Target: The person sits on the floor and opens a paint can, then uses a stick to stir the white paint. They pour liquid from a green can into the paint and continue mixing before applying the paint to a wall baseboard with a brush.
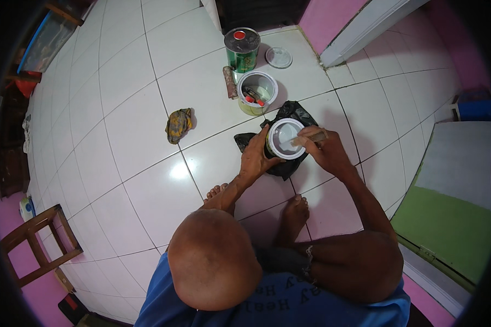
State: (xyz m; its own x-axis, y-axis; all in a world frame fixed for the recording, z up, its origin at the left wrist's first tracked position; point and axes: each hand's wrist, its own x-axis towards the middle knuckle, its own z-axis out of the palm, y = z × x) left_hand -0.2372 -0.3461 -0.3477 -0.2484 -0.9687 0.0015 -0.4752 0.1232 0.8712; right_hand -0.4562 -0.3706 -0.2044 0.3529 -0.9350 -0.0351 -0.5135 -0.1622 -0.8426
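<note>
On a black plastic bag (297,110) stands a small paint can (271,143) with a white rim and white paint inside. My left hand (255,155) is curled around its left side, thumb toward me, gripping it. Over the can's right side, my right hand (323,148) pinches what looks like a paintbrush (318,136) with a tan wooden handle. Its lower end dips inside the can at the paint; the tip is hard to make out.
Beyond the can stand a white-rimmed bucket (251,109) with red-and-black tools inside, a green tin (242,57), a paint roller (230,82) and a round lid (279,57). A yellow-grey rag (179,126) lies left on the tiles. A green-and-grey panel (447,218) is at right.
</note>
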